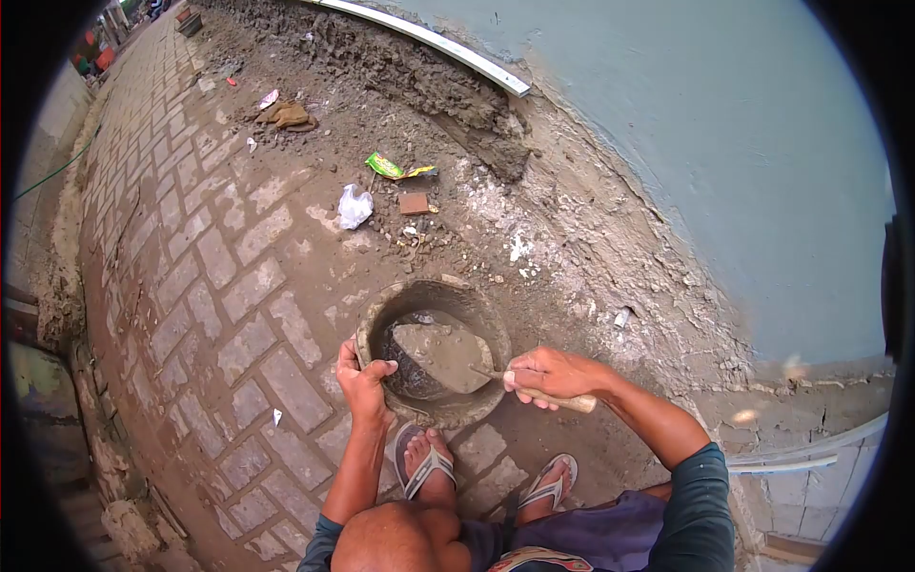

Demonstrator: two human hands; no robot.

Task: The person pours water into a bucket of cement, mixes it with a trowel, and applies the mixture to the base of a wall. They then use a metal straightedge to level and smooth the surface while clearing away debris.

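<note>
A round bucket (486, 310), caked with dried grey cement, stands on the paving in front of my feet. My left hand (365, 378) grips its rim on the left side, with the thumb over the edge. My right hand (551, 374) is closed around a trowel (443, 357) at its neck, and the wooden handle sticks out to the right below the palm. The pointed blade lies across the inside of the bucket, coated with wet grey mortar. Dark, wet-looking material shows beneath it; the blade hides part of the bottom.
A grey plastered wall (734, 172) rises on the right, with rough mortar along its foot. Ahead lie a white plastic bag (355, 207), a green wrapper (386, 167) and a brick piece (414, 203). A long white strip (429, 38) rests by the wall. Brick paving (233, 276) runs along the left.
</note>
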